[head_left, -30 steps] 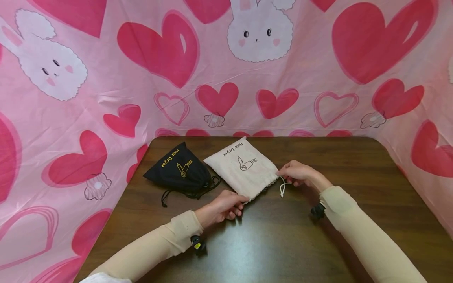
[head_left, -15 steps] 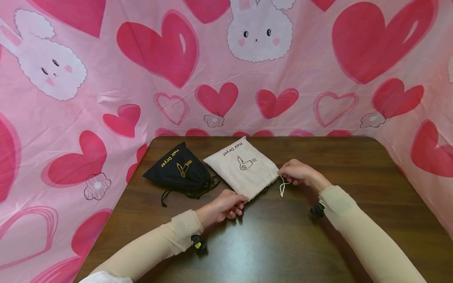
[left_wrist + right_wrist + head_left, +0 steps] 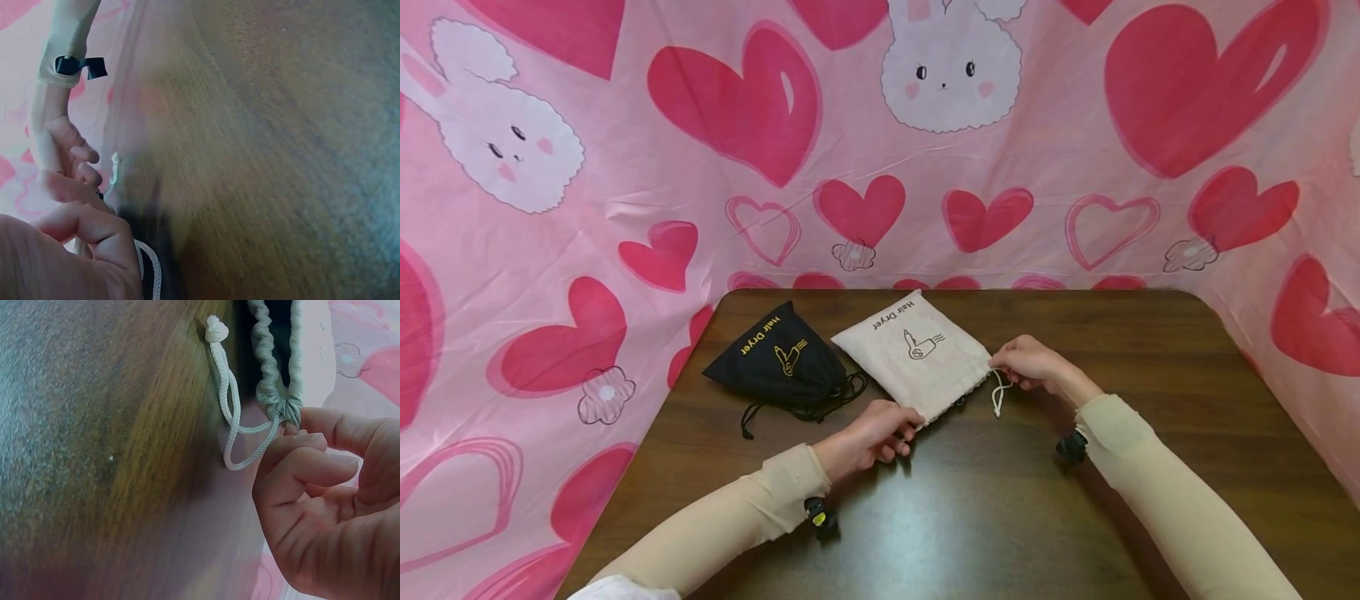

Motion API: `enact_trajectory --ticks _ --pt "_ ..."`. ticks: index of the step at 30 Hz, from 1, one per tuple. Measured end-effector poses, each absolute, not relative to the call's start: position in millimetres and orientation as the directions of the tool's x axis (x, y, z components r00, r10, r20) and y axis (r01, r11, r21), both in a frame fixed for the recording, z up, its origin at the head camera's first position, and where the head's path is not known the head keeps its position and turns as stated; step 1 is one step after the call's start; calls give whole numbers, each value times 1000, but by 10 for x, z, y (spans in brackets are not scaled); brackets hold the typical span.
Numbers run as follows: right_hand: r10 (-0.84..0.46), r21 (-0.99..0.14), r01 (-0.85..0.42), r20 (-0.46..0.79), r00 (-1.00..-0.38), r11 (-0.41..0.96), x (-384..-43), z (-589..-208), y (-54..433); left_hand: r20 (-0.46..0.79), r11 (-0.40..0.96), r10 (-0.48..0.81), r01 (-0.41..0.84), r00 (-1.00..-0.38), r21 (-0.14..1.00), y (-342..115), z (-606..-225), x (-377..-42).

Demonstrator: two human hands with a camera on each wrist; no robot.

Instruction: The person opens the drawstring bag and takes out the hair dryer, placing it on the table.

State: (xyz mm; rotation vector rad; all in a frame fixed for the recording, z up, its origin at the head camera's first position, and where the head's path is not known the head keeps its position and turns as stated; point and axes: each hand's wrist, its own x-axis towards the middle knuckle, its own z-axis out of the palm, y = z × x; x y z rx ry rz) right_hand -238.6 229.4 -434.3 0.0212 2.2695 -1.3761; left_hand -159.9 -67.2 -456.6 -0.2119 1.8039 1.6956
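A white drawstring bag (image 3: 917, 350) printed "Hair Dryer" lies flat on the table, its gathered mouth toward me. My left hand (image 3: 882, 433) pinches the near left corner of that mouth. At the opposite corner, my right hand (image 3: 1028, 363) pinches the hem between thumb and fingertips. From there a knotted white cord (image 3: 231, 419) hangs in a loop. The right wrist view shows the ruffled mouth (image 3: 265, 356) parted slightly, with something dark inside. In the left wrist view, a white cord (image 3: 153, 269) curves beside the left fingers.
A black drawstring bag (image 3: 786, 358) with yellow "Hair Dryer" print lies left of the white one, its black cords (image 3: 808, 412) trailing on the wood. Pink heart-patterned cloth (image 3: 925, 167) borders the brown table (image 3: 970, 525) at the back and sides.
Both hands keep their pinch on the bag's mouth. The right hand has shifted very slightly away from me and the left slightly leftward, drawing the mouth's edge straighter.
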Motion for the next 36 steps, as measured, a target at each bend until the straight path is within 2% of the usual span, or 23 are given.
enact_trajectory --ticks 36 --pt "-159 -844 246 -357 -921 476 -2362 -4391 2270 -556 142 316 -542 -769 829 -522 -4567 -1590"
